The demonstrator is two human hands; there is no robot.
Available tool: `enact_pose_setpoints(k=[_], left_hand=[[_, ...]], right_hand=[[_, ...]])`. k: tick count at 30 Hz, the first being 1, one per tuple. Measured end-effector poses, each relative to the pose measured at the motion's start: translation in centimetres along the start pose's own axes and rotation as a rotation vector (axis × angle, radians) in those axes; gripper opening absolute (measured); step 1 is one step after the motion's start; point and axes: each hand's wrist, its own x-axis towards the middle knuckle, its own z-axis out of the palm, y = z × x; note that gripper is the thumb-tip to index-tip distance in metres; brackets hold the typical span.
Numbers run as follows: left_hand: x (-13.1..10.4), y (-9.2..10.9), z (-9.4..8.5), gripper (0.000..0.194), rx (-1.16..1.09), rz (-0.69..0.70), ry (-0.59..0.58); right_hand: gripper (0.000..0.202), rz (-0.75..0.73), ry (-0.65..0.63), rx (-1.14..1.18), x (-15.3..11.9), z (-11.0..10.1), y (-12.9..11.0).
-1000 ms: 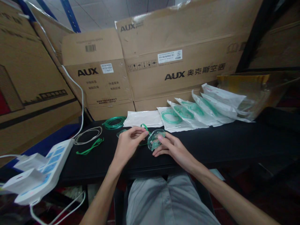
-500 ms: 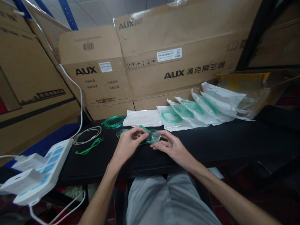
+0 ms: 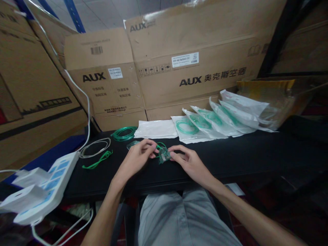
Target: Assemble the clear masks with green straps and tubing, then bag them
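A clear green-tinted mask is between my hands over the black table. My right hand pinches the mask's right side with thumb and fingers. From the left, my left hand holds a green elastic strap between thumb and fingers; the strap loops toward the mask. Another clear piece lies behind my left hand, partly hidden by it. A coil of green tubing rests farther back on the left.
Green straps, a pale cable coil and a white power strip are at left. White packet and several pouches with green tubing line the back, before cardboard boxes.
The mask has turned and tipped downward in my right hand. My left hand has moved slightly left, away from the mask, and the green strap now forms a loop between the hands.
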Motion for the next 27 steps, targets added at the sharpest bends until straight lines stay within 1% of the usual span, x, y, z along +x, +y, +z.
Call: enact_pose_setpoints(k=[4, 6, 10, 15, 21, 25, 27], left_hand=[[-0.4, 0.5, 0.1, 0.042, -0.058, -0.019, -0.122], [-0.6, 0.9, 0.3, 0.045, -0.056, -0.016, -0.15], [-0.7, 1.4, 0.9, 0.042, -0.035, -0.005, -0.191], [-0.9, 1.6, 1.5, 0.035, -0.012, 0.027, -0.198], [-1.0, 1.8, 2.1, 0.035, -0.054, 0.029, -0.181], [-1.0, 1.9, 2.1, 0.028, -0.029, 0.024, -0.182], [-1.0, 2.0, 2.1, 0.025, 0.021, 0.029, -0.179]], right_hand=[[0.02, -0.088, -0.001, -0.072, -0.2, 0.2, 0.2], [0.016, -0.128, 0.005, -0.103, -0.3, 0.3, 0.3], [0.01, -0.199, 0.054, -0.189, -0.6, 0.6, 0.4], [0.007, -0.226, 0.108, -0.246, -0.7, 0.6, 0.2], [0.005, -0.236, 0.115, -0.29, -0.7, 0.4, 0.4], [0.007, -0.232, 0.126, -0.296, -0.7, 0.4, 0.6], [0.008, -0.221, 0.129, -0.297, -0.7, 0.4, 0.7]])
